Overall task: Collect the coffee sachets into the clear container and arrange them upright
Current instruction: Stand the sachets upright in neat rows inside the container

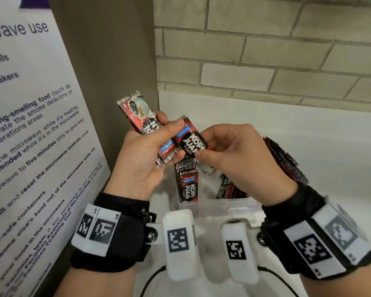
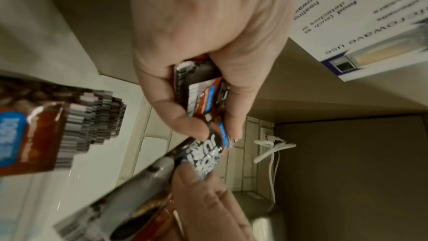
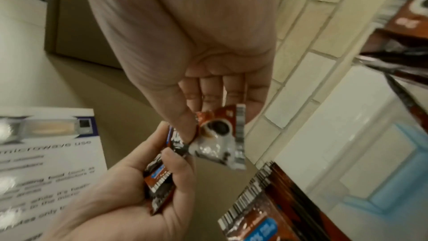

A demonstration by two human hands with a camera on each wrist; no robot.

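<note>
Our left hand (image 1: 141, 159) grips a small stack of sachets (image 1: 137, 116), at least two, exact count unclear. Our right hand (image 1: 240, 155) pinches one sachet (image 1: 191, 140) reading "KOPI JUAN", "100%", held above the clear container (image 1: 219, 205). The container holds many more upright sachets (image 1: 187, 186), too many to count. The poster (image 1: 30, 125) on the left reads "microwave use".

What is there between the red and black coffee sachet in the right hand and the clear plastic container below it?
Nothing visible blocks it. The right hand pinches the red and black coffee sachet just above the clear plastic container, whose top is open. The upright sachets inside already fill part of it.
</note>
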